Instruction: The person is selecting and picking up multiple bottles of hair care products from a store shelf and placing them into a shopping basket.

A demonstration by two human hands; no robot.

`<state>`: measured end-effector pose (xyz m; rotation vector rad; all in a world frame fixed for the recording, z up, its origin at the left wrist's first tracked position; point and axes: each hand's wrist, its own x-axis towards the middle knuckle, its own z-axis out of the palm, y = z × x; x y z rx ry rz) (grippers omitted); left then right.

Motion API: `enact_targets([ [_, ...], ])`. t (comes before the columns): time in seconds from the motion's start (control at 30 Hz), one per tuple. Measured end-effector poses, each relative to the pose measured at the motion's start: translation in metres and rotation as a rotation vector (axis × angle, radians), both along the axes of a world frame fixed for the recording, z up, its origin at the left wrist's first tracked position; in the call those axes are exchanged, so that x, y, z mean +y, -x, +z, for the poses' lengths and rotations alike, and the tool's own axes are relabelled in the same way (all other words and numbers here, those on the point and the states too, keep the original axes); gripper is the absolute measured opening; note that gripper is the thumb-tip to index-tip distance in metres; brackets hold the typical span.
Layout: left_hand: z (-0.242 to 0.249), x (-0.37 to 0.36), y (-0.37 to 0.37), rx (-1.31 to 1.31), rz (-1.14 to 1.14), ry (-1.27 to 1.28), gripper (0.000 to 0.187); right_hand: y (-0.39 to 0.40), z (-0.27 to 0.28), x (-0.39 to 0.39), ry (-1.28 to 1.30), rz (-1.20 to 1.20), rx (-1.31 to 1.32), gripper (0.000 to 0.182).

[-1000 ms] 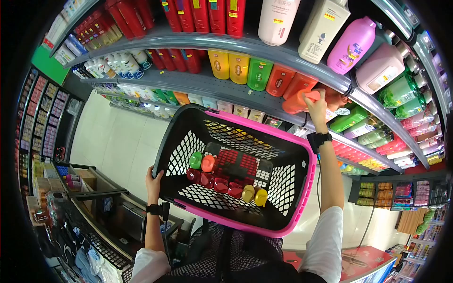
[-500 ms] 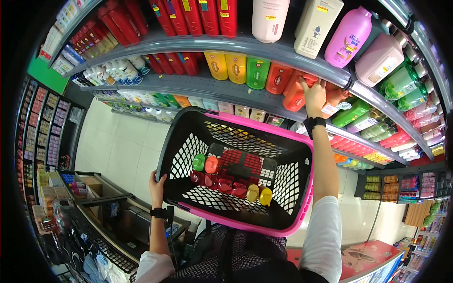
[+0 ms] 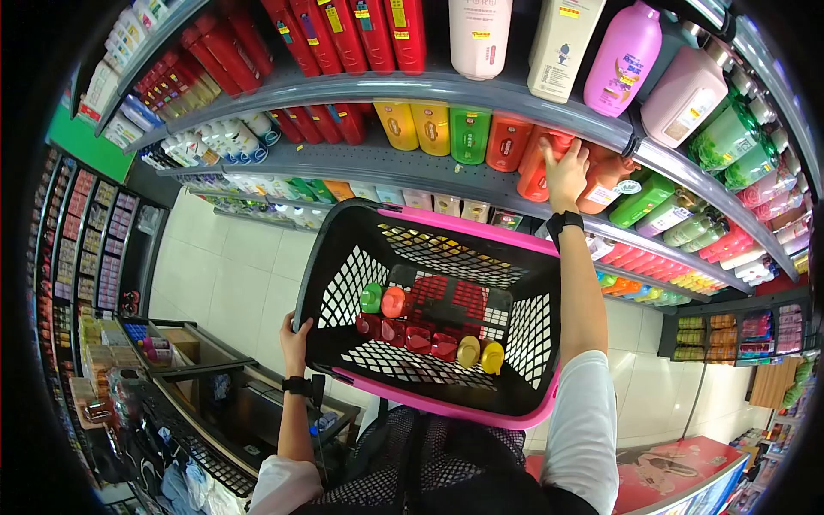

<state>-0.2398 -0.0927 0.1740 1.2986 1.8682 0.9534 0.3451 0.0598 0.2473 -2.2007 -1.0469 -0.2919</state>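
Note:
My left hand [image 3: 294, 339] grips the left end of a black shopping basket [image 3: 311, 283] with a pink rim. Inside the basket, bottles with green, orange, dark red and yellow tops stand along one side, among them a green one [image 3: 371, 298] and a yellow one [image 3: 492, 358]. On the middle shelf my right hand [image 3: 566, 172] has its fingers around the upper part of an orange-red bottle [image 3: 534, 176]. A similar red bottle [image 3: 508, 142] is just left of it, and a brownish-orange pump bottle [image 3: 604, 182] is close on the right.
Shelves [image 3: 386, 84] of bottles curve across the top. A green bottle [image 3: 469, 135] and yellow ones stand left of the red ones. Display bins [image 3: 197, 369] are at the lower left, and a red printed counter [image 3: 669, 468] is at the lower right. Tiled floor [image 3: 236, 262] shows beyond the basket.
The view has shifted slightly. My right hand stays at the orange-red bottle, which now stands a little more upright. The basket remains in my left hand.

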Motion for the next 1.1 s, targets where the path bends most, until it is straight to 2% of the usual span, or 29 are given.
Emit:
enact_targets([
  [0.07, -0.002, 0.003, 0.002, 0.001, 0.0, -0.008, 0.036, 0.004, -0.003, -0.006, -0.076, 0.0, -0.064, 0.089],
  [0.17, 0.004, 0.001, -0.004, -0.041, 0.012, -0.006, 0.035, 0.013, -0.009, -0.011, -0.258, 0.029, 0.068, 0.113],
  [0.27, 0.005, 0.003, -0.005, -0.026, 0.006, 0.009, 0.034, 0.014, -0.006, -0.005, -0.173, -0.002, 0.117, 0.12],
  [0.6, -0.001, 0.005, 0.003, -0.036, -0.006, 0.005, 0.035, 0.018, -0.008, -0.004, -0.192, 0.015, 0.124, 0.104],
  [0.77, -0.013, 0.003, 0.011, 0.016, -0.031, -0.057, 0.036, 0.02, -0.01, -0.004, -0.161, -0.014, 0.116, 0.104],
  [0.9, 0.0, -0.004, 0.006, -0.066, -0.015, -0.022, 0.035, 0.022, -0.016, -0.005, -0.219, -0.008, 0.044, 0.108],
  [1.0, 0.015, -0.013, 0.002, -0.054, 0.001, 0.05, 0.037, 0.029, -0.016, -0.009, -0.256, 0.03, 0.099, 0.111],
  [1.07, 0.016, -0.014, -0.001, -0.048, 0.002, -0.002, 0.035, 0.029, -0.013, -0.011, -0.277, 0.026, 0.091, 0.111],
  [1.1, 0.017, -0.016, -0.001, -0.038, 0.003, -0.004, 0.035, 0.032, -0.007, -0.014, -0.297, 0.029, 0.118, 0.106],
])
